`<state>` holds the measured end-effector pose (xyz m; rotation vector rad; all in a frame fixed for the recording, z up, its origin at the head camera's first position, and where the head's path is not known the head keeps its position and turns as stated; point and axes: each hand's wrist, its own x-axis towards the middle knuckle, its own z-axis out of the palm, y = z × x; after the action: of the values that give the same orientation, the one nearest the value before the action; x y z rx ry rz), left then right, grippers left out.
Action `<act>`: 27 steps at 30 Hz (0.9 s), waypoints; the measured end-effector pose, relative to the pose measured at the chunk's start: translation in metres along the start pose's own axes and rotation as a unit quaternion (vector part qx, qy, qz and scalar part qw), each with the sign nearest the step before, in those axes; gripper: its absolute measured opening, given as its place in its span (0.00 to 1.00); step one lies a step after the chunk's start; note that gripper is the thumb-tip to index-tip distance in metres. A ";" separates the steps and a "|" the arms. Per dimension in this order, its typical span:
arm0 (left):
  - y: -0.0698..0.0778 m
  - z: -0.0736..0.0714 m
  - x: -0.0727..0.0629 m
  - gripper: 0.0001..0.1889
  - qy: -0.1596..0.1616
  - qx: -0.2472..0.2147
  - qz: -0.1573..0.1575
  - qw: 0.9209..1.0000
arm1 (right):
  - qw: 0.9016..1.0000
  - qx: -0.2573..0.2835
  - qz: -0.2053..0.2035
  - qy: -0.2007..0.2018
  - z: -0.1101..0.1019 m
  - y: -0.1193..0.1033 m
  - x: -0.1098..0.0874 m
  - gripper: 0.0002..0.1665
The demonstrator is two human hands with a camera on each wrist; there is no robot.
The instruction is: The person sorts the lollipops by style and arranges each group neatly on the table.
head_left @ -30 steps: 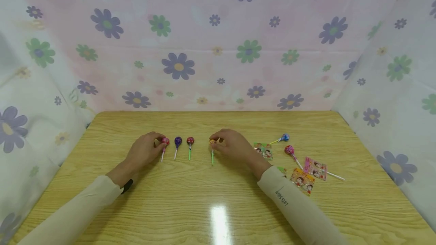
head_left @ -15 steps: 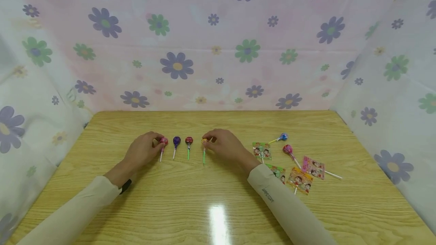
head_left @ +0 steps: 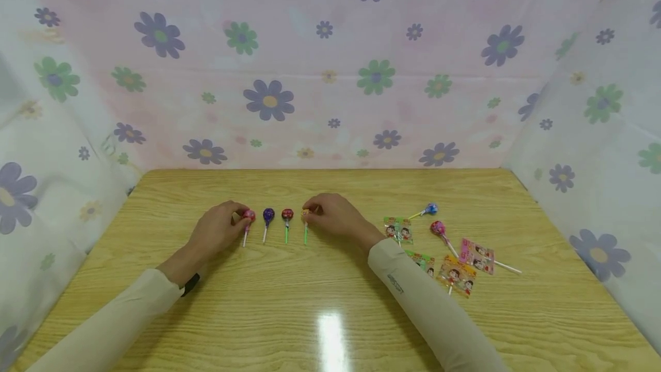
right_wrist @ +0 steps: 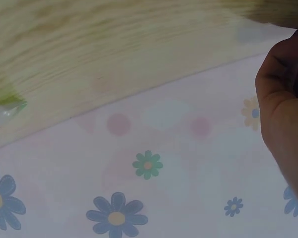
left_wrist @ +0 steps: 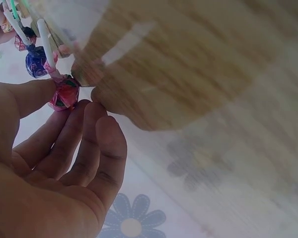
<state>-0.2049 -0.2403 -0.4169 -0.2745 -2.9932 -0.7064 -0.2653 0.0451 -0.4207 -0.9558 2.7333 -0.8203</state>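
Observation:
My left hand (head_left: 217, 228) pinches the head of a pink lollipop (head_left: 249, 215) between thumb and fingers; its white stick points toward me. In the left wrist view the pink wrapper (left_wrist: 65, 94) shows between thumb and fingertips. Beside it lie a purple lollipop (head_left: 268, 215) with a white stick and a red lollipop (head_left: 287, 214) with a green stick. At the right end of this row, my right hand (head_left: 335, 215) pinches an orange-yellow lollipop (head_left: 306, 217) by its head, which the fingers partly hide. Its green stick also points toward me.
On the right of the table (head_left: 258, 314) lie a blue lollipop (head_left: 431, 209), a pink-red lollipop (head_left: 438, 228), and flat packets on sticks: green (head_left: 398, 228), pink (head_left: 477, 255) and orange (head_left: 457, 274). Another green packet (head_left: 420, 261) is partly under the right sleeve. Flowered cloth (head_left: 330, 73) surrounds the table.
My right hand has slid the orange-yellow lollipop left, closer to the red one, and slightly away from me. The left hand keeps its grip on the pink lollipop in place.

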 end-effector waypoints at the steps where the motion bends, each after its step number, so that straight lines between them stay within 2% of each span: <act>1: 0.000 0.000 0.000 0.16 0.000 0.001 -0.002 1.000 | 1.000 -0.002 -0.001 -0.002 0.000 0.001 0.001 0.18; 9: 0.000 -0.002 0.000 0.16 -0.005 0.007 -0.008 1.000 | 1.000 0.025 0.002 -0.015 -0.003 -0.003 0.004 0.19; 27: 0.000 -0.002 0.000 0.16 -0.005 0.005 -0.008 1.000 | 0.999 0.023 0.008 -0.021 -0.003 0.002 0.003 0.20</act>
<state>-0.2046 -0.2413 -0.4150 -0.2536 -3.0106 -0.6948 -0.2701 0.0461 -0.4192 -0.9314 2.6705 -0.8482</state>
